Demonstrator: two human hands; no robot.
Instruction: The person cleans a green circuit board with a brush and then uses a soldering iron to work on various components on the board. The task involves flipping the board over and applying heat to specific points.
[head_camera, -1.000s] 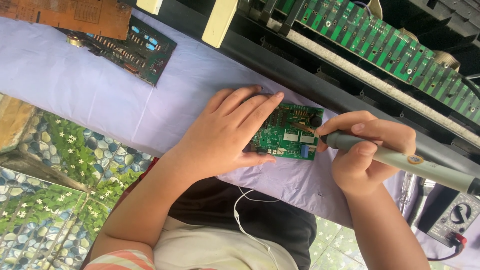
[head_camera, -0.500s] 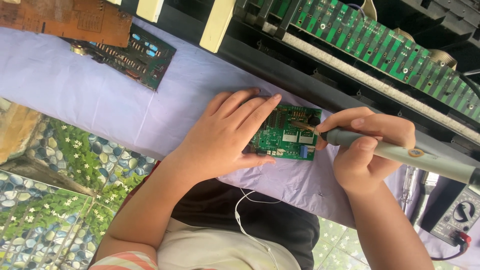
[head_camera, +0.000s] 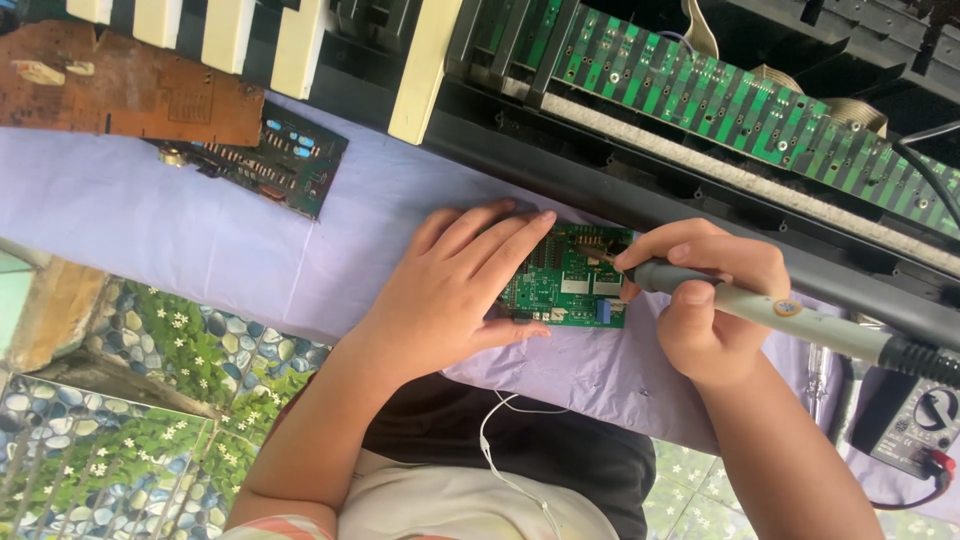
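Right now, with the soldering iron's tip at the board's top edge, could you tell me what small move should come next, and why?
Probably keep the left hand flat on the green circuit board and ease the soldering iron tip a touch closer: the right hand holds it like a pen, its tip beside the board's upper right components.

My left hand (head_camera: 450, 290) lies flat, fingers spread, on a green circuit board (head_camera: 572, 276) that rests on a lilac cloth (head_camera: 150, 235). My right hand (head_camera: 705, 300) grips a soldering iron (head_camera: 790, 318) like a pen, its tip touching the board's upper right area. Beyond the board runs an opened keyboard (head_camera: 700, 110), with cream keys (head_camera: 425, 60) and long green strips exposed. A second green board (head_camera: 265, 165) and a brown board (head_camera: 130, 90) lie upper left. A multimeter (head_camera: 915, 425) sits at lower right.
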